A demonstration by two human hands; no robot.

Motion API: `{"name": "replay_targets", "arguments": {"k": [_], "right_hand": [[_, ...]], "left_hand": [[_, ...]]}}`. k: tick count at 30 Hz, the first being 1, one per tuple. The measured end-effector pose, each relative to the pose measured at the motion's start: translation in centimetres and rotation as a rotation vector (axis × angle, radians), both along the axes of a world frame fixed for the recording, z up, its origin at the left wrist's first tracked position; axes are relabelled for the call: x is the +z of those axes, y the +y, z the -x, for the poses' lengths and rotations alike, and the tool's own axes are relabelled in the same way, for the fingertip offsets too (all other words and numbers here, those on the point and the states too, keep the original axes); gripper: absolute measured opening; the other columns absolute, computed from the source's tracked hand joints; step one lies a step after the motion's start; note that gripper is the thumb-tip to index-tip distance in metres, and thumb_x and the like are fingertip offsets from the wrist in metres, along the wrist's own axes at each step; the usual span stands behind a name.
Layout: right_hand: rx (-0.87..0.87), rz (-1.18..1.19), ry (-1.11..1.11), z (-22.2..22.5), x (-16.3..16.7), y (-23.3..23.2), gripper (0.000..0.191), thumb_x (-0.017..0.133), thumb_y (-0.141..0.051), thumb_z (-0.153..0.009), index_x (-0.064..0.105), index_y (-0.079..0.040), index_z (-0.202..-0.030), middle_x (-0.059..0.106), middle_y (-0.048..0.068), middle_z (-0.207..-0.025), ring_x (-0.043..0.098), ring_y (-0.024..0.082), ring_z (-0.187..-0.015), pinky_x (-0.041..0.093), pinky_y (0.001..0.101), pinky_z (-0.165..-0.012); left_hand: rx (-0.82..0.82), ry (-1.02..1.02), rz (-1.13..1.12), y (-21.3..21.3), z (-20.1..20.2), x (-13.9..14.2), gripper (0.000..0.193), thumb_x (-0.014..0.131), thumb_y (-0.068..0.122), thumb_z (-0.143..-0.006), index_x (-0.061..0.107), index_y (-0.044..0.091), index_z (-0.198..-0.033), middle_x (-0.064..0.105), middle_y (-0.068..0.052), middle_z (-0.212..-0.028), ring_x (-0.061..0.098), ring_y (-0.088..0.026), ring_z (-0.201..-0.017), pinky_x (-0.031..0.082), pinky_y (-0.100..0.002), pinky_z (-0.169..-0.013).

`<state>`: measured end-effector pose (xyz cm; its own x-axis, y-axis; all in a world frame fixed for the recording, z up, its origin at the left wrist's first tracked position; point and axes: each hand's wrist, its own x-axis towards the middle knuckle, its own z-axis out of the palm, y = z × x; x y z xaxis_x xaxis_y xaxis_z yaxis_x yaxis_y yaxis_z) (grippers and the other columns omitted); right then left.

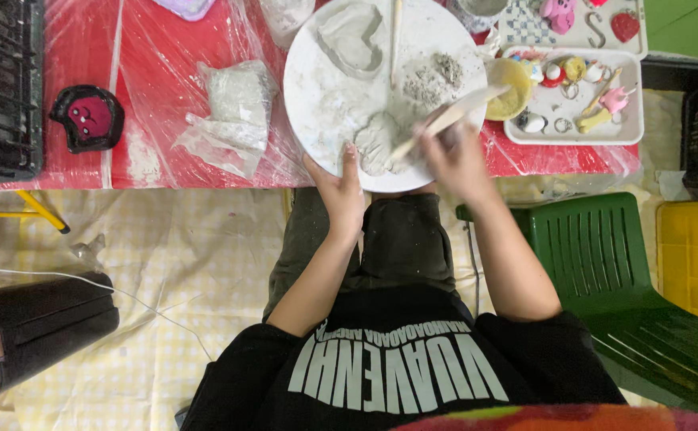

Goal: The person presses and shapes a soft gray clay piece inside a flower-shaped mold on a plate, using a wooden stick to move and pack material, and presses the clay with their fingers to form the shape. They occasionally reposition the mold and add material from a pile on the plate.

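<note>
— How much room is there around the work?

— Little. The round white plate sits at the near edge of the red, plastic-covered tabletop, and its near rim overhangs that edge above the person's lap. To its right a white tray of small painted figures lies close by, with a yellow bowl between tray and plate, touching or nearly touching the plate's rim. To the left, a crumpled clear bag of white powder lies just beside the plate, and a dark helmet-shaped piece lies well apart from it, with bare red surface between them.

— And the hands?

— The left hand grips the plate's near rim, thumb lying up on the surface, fingers hidden beneath. The right hand is closed around a pale wooden stick, whose lower tip meets a grey lump of wet plaster at the plate's near side; the hand is blurred.

— Anything else on the plate?

— A heart-shaped mould near the far rim, a second stick beside it, and grey crumbs to the right.

— Below the tabletop?

— A green plastic chair stands at the person's right.
</note>
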<state>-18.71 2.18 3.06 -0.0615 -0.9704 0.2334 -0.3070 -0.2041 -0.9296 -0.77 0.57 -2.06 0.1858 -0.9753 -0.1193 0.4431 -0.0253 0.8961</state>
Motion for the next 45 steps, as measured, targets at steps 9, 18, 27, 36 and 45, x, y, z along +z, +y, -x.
{"name": "replay_targets", "arguments": {"k": [9,18,27,36,45], "right_hand": [[-0.197,-0.070,0.253,-1.5,1.8,-0.7,0.012,0.067,-0.007,-0.110,0.060,0.000,-0.105,0.065,0.006,-0.078,0.063,0.013,-0.069,0.051,0.0291,-0.063],[-0.022,-0.027,-0.100,-0.6,0.3,-1.0,0.010,0.062,-0.007,-0.110,0.054,-0.002,-0.111,0.061,0.002,-0.091,0.064,0.007,-0.083,0.055,0.0258,-0.073],[-0.009,-0.102,0.002,-0.5,0.7,-0.4,0.013,0.064,-0.007,-0.105,0.055,-0.001,-0.111,0.062,0.000,-0.085,0.060,0.006,-0.075,0.050,0.0247,-0.064],[-0.169,-0.053,0.281,0.1,1.7,-1.8,0.011,0.065,-0.008,-0.108,0.060,-0.001,-0.102,0.065,0.001,-0.078,0.062,0.010,-0.068,0.050,0.0274,-0.062],[-0.016,-0.179,-0.015,-0.8,1.9,-2.5,0.015,0.065,-0.011,-0.106,0.055,0.000,-0.107,0.061,0.001,-0.079,0.061,0.008,-0.067,0.050,0.0271,-0.057]], "left_hand": [[0.015,-0.172,0.047,0.0,0.0,0.0,0.080,0.066,0.018,-0.105,0.011,-0.010,-0.155,0.029,-0.023,-0.158,0.032,-0.024,-0.145,0.024,-0.037,-0.122],[0.007,0.068,0.039,-0.1,0.3,0.4,0.075,0.065,0.018,-0.100,0.018,-0.007,-0.152,0.038,-0.020,-0.147,0.047,-0.021,-0.127,0.045,-0.033,-0.107],[0.032,-0.057,0.057,-0.1,0.2,0.1,0.076,0.068,0.020,-0.101,0.020,-0.010,-0.152,0.039,-0.024,-0.151,0.043,-0.024,-0.135,0.035,-0.035,-0.116],[0.004,-0.073,0.047,-0.5,-0.3,0.7,0.078,0.067,0.022,-0.101,0.019,-0.009,-0.154,0.036,-0.022,-0.153,0.039,-0.025,-0.139,0.032,-0.037,-0.117],[0.021,-0.083,0.039,-0.7,-0.1,0.5,0.087,0.069,0.022,-0.101,0.010,-0.011,-0.157,0.029,-0.024,-0.159,0.034,-0.025,-0.145,0.028,-0.037,-0.121]]}}
